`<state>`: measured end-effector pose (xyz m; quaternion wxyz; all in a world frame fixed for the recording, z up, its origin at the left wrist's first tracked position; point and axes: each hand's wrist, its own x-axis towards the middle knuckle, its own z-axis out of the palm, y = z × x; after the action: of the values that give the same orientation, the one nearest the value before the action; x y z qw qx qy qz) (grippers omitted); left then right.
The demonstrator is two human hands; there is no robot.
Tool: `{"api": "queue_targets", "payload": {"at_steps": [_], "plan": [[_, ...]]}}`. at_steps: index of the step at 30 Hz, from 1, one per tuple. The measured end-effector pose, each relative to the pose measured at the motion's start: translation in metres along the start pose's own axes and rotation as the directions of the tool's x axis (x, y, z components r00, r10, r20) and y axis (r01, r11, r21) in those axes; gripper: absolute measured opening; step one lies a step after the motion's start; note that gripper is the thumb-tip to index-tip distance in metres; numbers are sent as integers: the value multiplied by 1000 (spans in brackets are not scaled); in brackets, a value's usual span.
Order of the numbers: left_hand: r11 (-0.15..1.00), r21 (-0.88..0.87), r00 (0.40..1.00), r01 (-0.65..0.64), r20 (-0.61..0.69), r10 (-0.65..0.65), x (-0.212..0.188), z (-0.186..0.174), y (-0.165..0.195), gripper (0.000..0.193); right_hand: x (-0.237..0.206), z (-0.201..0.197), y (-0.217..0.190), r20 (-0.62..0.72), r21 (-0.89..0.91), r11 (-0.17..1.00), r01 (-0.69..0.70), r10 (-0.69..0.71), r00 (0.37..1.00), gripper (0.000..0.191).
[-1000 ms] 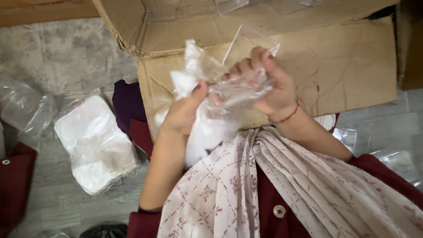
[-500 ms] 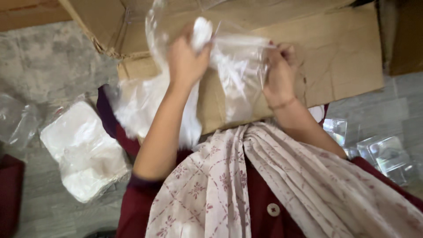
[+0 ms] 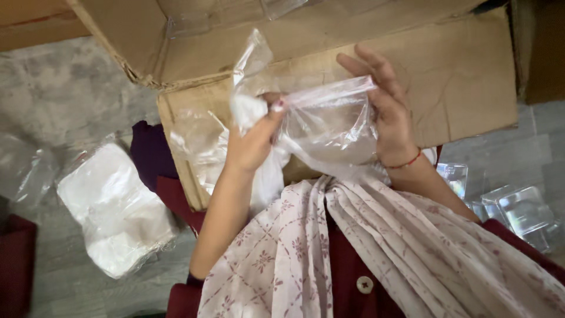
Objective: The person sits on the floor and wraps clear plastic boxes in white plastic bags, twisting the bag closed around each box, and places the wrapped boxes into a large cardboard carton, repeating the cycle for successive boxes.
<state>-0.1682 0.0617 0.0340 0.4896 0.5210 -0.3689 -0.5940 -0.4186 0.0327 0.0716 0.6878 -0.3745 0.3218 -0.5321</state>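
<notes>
Your left hand pinches a bunched white wad and the edge of a clear, crinkled plastic bag. Your right hand has its fingers spread flat against the bag's far side, bracing it. The bag hangs between both hands, above your lap, in front of a flattened brown cardboard box. A plastic-wrapped pack of white sheets lies on the grey floor to your left. Clear plastic containers sit to your right.
</notes>
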Motion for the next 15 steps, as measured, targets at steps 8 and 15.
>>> {"api": "queue_targets", "payload": {"at_steps": [8, 15], "plan": [[995, 45, 996, -88, -20, 89, 3, -39, 35, 39, -5, 36, 24, 61, -336, 895, -294, 332, 941, 47], [972, -20, 907, 235, -356, -227, -41, -96, 31, 33, 39, 37, 71, 555, -529, 839, -124, 453, 698, 29]]}}
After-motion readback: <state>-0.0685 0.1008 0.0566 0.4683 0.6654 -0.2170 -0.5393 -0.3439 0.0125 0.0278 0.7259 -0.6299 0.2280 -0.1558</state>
